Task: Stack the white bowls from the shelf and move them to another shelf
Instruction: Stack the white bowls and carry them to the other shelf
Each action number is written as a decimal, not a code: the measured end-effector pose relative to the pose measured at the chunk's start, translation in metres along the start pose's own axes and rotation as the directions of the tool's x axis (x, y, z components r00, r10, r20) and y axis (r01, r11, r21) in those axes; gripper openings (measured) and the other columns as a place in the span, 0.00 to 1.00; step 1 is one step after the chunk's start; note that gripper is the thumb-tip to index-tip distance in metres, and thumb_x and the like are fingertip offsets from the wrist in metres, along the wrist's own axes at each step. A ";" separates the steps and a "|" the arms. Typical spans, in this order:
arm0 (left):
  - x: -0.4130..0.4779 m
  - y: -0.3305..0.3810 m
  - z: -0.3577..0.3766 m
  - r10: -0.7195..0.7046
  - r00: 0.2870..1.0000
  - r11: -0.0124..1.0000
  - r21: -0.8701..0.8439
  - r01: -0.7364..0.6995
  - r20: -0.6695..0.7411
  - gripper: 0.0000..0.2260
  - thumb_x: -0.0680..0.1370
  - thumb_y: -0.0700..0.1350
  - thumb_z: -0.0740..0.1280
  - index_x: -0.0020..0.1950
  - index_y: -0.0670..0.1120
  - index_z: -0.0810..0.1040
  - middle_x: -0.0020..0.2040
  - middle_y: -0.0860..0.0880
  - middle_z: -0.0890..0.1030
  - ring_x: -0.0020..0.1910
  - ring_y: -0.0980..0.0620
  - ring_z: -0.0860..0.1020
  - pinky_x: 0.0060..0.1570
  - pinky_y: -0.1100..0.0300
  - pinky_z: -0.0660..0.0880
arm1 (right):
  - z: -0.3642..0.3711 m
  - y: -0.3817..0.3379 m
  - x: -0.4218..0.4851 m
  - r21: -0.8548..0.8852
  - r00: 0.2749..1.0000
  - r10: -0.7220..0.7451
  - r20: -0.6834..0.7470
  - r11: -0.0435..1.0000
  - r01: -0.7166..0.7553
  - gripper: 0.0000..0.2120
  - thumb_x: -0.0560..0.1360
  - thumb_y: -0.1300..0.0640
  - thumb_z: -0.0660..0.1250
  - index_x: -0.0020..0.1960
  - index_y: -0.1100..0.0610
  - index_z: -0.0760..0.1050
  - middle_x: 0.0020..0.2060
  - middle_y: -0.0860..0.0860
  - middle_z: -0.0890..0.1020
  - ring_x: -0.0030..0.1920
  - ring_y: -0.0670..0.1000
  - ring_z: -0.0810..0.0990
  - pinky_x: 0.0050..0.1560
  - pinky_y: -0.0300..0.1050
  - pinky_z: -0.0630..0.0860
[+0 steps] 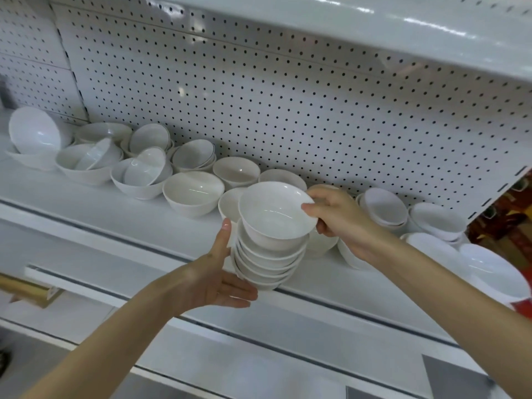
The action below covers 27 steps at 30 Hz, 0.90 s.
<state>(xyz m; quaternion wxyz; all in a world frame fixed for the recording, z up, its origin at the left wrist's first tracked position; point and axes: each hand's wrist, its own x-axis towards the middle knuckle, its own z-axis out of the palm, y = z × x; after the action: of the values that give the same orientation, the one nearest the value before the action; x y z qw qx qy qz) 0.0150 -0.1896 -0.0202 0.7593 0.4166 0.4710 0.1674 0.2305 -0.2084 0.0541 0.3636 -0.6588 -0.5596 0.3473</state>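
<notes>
A stack of several white bowls tilts toward me above the front edge of the white shelf. My left hand cups the stack from below and the left, thumb pointing up along its side. My right hand pinches the right rim of the top bowl, which sits nested on the stack. Many more white bowls stand along the shelf: a single bowl just left of the stack, and another bowl behind it.
Piled, tipped bowls fill the shelf's left end. Stacked bowls and flatter dishes crowd the right end. A perforated white back panel rises behind. Another shelf overhangs above, and lower shelves lie below.
</notes>
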 end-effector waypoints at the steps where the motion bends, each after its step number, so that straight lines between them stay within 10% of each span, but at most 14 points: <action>1: 0.000 0.000 0.000 -0.002 1.000 1.000 0.003 0.002 0.005 0.47 0.62 0.75 0.51 0.77 0.51 0.56 0.51 0.32 0.82 0.49 0.39 0.83 0.46 0.49 0.82 | 0.000 0.001 -0.001 0.007 1.000 0.002 0.001 1.000 -0.002 0.08 0.78 0.63 0.62 0.43 0.54 0.75 0.30 0.49 0.73 0.25 0.45 0.69 0.27 0.34 0.63; 23: -0.002 0.005 0.002 -0.005 0.999 0.990 0.144 -0.001 0.038 0.47 0.62 0.73 0.53 0.76 0.49 0.56 0.51 0.33 0.82 0.51 0.40 0.83 0.57 0.49 0.78 | 0.014 0.019 -0.012 0.140 0.998 0.052 -0.042 0.989 -0.046 0.08 0.79 0.54 0.63 0.41 0.48 0.76 0.23 0.41 0.69 0.25 0.42 0.65 0.29 0.35 0.60; 27: 0.001 0.003 -0.001 -0.011 0.999 0.993 0.121 0.007 0.036 0.50 0.61 0.74 0.53 0.78 0.50 0.52 0.50 0.33 0.83 0.51 0.39 0.83 0.58 0.49 0.78 | 0.029 0.040 -0.020 0.149 0.956 -0.056 -0.289 0.983 0.103 0.11 0.76 0.43 0.60 0.57 0.42 0.74 0.49 0.45 0.77 0.46 0.44 0.76 0.50 0.40 0.72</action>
<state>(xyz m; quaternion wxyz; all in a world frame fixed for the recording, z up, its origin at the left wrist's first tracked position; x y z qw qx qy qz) 0.0146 -0.1868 -0.0190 0.7420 0.4628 0.4680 0.1274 0.2219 -0.2301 0.0062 0.5061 -0.6467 -0.4978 0.2789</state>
